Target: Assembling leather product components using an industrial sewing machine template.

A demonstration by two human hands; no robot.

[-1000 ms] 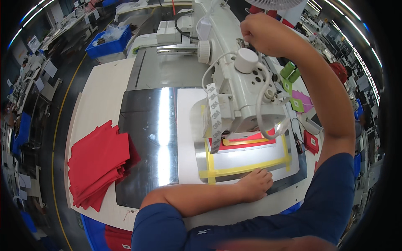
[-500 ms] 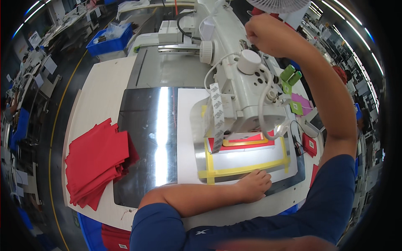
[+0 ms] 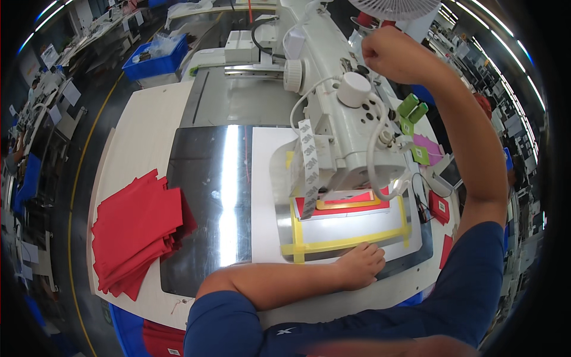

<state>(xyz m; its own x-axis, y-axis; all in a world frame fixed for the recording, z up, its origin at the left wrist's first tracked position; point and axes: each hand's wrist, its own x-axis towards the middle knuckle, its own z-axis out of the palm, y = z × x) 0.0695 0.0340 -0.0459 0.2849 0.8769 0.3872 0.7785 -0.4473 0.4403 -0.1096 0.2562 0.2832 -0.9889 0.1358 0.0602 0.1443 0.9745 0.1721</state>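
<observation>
Fingers (image 3: 375,254) of the left hand (image 3: 358,266) are resting loosely bent and slightly spread in front of the sewing machine (image 3: 351,143); nothing is showing in their grasp. That hand is lying just beside a strip of yellow tape (image 3: 333,243), which is running across the machine's front side. Fingers of the right hand (image 3: 389,55) are curling inward at the machine's upper right; whether they are gripping anything cannot be told, as their inner side is facing away.

A red fabric piece (image 3: 384,201) is lying beneath the machine's head, with a yellow-orange frame (image 3: 348,204) sitting on it. To the machine's left, a white sheet (image 3: 264,190) is covering part of a dark plate (image 3: 202,178). Farther left of the machine, a stack of red fabric (image 3: 140,226) is lying unevenly on the desk (image 3: 148,119), its layers fanning out. Green thread spools (image 3: 408,105) are lying to the machine's right. A blue bin (image 3: 156,59) is sitting beyond the desk, to the machine's far left.
</observation>
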